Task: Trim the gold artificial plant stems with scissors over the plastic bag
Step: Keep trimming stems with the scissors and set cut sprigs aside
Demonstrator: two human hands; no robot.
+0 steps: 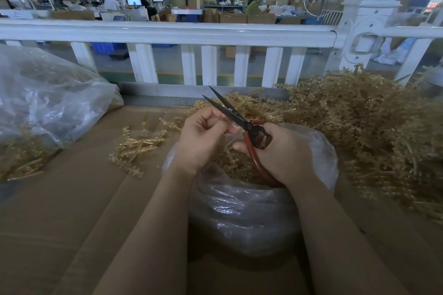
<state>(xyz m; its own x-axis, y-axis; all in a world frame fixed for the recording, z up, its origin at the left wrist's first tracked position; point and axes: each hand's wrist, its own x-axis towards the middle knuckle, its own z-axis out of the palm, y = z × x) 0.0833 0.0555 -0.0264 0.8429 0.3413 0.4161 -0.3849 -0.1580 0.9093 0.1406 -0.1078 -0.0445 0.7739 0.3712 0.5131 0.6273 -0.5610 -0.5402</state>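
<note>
My right hand grips red-handled scissors whose dark blades stand slightly apart, pointing up and left. My left hand is curled just left of the blades, fingers pinched near them; what it pinches is too small to tell. Both hands hover over an open clear plastic bag that holds gold cuttings. A big heap of gold artificial stems lies to the right. A few trimmed gold stems lie on the cardboard at left.
Brown cardboard covers the work surface. A large clear plastic bag with gold stems sits at far left. A white railing runs across behind the table, with a workshop and people beyond.
</note>
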